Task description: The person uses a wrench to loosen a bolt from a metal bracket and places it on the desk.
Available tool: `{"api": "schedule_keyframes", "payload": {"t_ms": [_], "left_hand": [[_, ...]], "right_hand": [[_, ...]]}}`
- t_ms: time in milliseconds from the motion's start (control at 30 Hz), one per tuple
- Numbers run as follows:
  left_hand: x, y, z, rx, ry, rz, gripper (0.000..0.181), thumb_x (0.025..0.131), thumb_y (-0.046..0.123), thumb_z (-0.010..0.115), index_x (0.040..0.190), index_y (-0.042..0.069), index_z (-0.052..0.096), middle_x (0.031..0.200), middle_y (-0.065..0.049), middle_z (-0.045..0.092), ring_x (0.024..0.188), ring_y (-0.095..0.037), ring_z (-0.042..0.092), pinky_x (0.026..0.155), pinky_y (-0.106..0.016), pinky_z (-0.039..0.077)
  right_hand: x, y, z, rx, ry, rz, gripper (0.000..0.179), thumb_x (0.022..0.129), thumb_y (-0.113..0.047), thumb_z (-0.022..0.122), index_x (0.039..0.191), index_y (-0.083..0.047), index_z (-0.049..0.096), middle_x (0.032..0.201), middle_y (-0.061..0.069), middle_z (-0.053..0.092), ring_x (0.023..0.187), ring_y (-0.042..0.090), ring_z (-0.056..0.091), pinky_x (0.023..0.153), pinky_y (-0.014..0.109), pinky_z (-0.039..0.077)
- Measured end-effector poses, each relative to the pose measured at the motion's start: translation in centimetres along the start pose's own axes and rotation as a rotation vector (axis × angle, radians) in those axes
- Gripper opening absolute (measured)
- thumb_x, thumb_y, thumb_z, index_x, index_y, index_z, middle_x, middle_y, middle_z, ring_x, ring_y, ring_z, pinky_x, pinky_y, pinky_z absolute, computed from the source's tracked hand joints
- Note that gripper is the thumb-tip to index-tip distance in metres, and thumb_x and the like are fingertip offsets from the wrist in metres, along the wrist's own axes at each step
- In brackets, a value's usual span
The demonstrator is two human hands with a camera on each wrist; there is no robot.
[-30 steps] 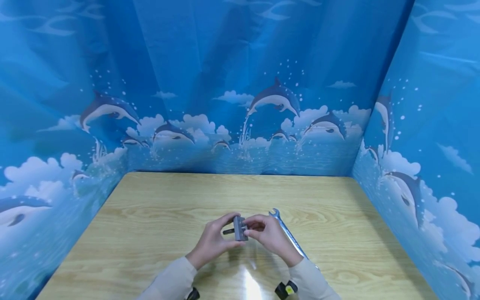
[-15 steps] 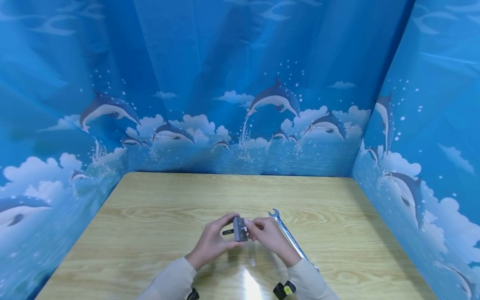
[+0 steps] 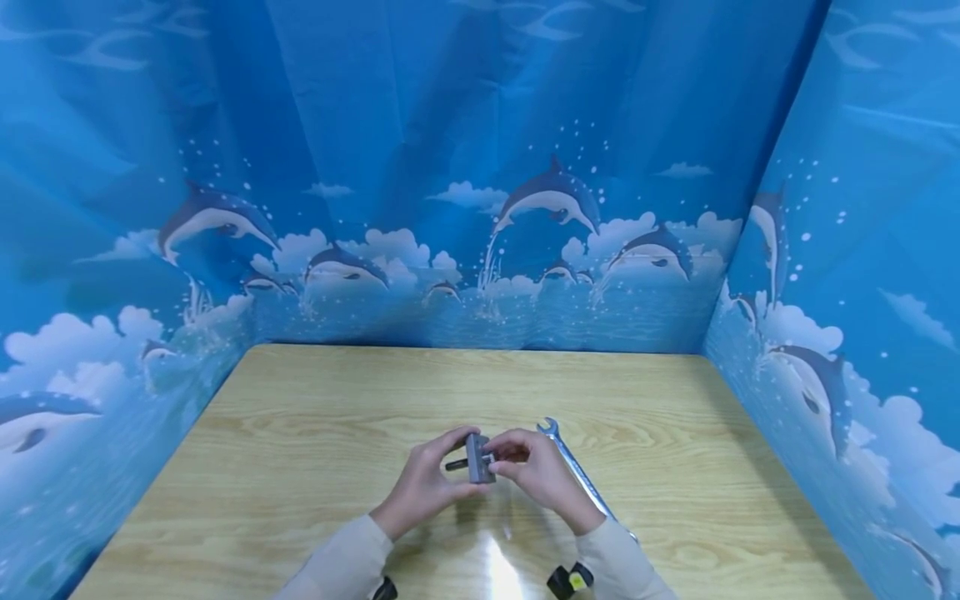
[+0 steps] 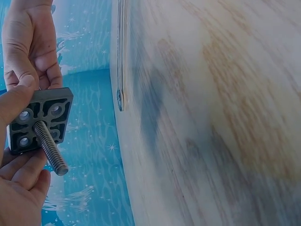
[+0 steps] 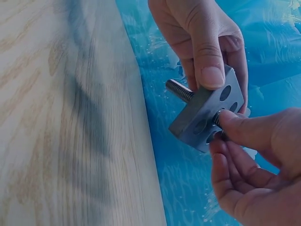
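My left hand [image 3: 427, 479] holds a grey square plate [image 3: 479, 462] by its opposite edges, off the table. The plate has a round hole near each corner and a ribbed underside, seen in the left wrist view. A threaded bolt [image 4: 49, 146] runs through its centre, and a long length sticks out on the ribbed side. On the smooth face, the thumb and fingers of my right hand [image 5: 258, 165] pinch the bolt's other end close to the plate. Some thread shows there; the fingertips hide the rest, so whether a nut sits there I cannot tell.
A shiny combination wrench [image 3: 577, 471] lies slantwise on the wood-grain table [image 3: 337, 400], just right of my right hand and partly behind its wrist. Blue dolphin-print curtains [image 3: 480, 250] stand along the table's back and sides.
The left hand and plate have stayed almost still. The right thumb and fingers shifted on the bolt's end, thumb moving up half a second ago and back down now. The wrench has not moved.
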State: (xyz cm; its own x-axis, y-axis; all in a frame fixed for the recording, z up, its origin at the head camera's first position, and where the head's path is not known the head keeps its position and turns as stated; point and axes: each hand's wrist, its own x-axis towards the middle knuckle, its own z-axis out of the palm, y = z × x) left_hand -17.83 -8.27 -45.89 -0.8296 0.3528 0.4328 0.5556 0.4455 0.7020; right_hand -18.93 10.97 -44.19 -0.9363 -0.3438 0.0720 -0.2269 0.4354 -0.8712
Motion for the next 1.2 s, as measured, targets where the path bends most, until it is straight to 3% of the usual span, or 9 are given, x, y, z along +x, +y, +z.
{"api": "schedule_keyframes", "payload": {"t_ms": [200,400,600,800,900,1100,1200], "left_hand": [[0.02,0.02,-0.10,0.002,-0.003,0.009,0.075,0.059,0.023,0.081,0.125,0.017,0.046,0.120,0.000,0.055,0.108,-0.016,0.054,0.093,-0.031,0.045],[-0.09,-0.10,-0.07,0.003,0.003,-0.004,0.075,0.059,0.024,0.081,0.125,0.016,0.047,0.121,-0.002,0.054,0.108,-0.017,0.054,0.093,-0.030,0.045],[-0.09,-0.04,-0.09,0.007,0.006,-0.004,0.075,0.059,0.029,0.080,0.126,0.017,0.046,0.121,0.000,0.055,0.108,-0.014,0.053,0.093,-0.029,0.045],[-0.09,-0.12,0.21,-0.008,0.046,0.025,0.076,0.054,0.021,0.083,0.122,0.018,0.050,0.116,0.002,0.059,0.105,-0.010,0.055,0.092,-0.025,0.045],[-0.04,-0.15,0.31,-0.020,0.045,0.036,0.075,0.055,0.020,0.083,0.122,0.018,0.050,0.115,0.002,0.059,0.105,-0.011,0.055,0.091,-0.025,0.045],[-0.11,-0.15,0.31,-0.001,0.027,0.030,0.073,0.057,0.024,0.082,0.122,0.018,0.049,0.116,0.002,0.059,0.106,-0.011,0.054,0.091,-0.026,0.046],[-0.14,-0.08,0.23,0.014,0.008,0.019,0.073,0.059,0.027,0.081,0.124,0.018,0.048,0.117,0.002,0.057,0.106,-0.012,0.054,0.092,-0.028,0.046]], "right_hand": [[-0.02,0.09,0.01,0.022,-0.008,-0.001,0.028,0.074,-0.009,0.069,0.100,-0.017,0.064,0.094,0.000,0.064,0.080,0.011,0.060,0.071,0.018,0.053],[-0.03,0.36,-0.03,-0.002,-0.019,-0.031,0.043,0.074,-0.031,0.070,0.111,-0.013,0.058,0.093,0.003,0.063,0.081,0.014,0.059,0.070,0.021,0.052],[0.07,0.40,-0.03,-0.052,-0.013,0.040,0.039,0.083,-0.048,0.053,0.092,-0.011,0.064,0.075,0.000,0.064,0.066,0.015,0.059,0.056,0.026,0.052],[-0.01,0.22,0.30,0.040,-0.034,0.101,0.044,0.087,-0.043,0.050,0.075,-0.002,0.063,0.065,0.008,0.061,0.055,0.015,0.056,0.055,0.039,0.054],[0.00,0.22,0.42,0.037,-0.025,0.094,0.044,0.086,-0.042,0.052,0.073,-0.001,0.063,0.063,0.008,0.061,0.053,0.014,0.055,0.052,0.036,0.054],[0.02,0.28,0.13,-0.043,-0.028,0.061,0.031,0.080,-0.043,0.061,0.085,-0.012,0.065,0.069,-0.001,0.061,0.060,0.012,0.056,0.052,0.025,0.050],[-0.02,0.26,-0.17,-0.067,-0.025,0.002,0.022,0.076,-0.033,0.067,0.090,-0.017,0.064,0.076,-0.004,0.061,0.067,0.011,0.057,0.058,0.023,0.052]]}}
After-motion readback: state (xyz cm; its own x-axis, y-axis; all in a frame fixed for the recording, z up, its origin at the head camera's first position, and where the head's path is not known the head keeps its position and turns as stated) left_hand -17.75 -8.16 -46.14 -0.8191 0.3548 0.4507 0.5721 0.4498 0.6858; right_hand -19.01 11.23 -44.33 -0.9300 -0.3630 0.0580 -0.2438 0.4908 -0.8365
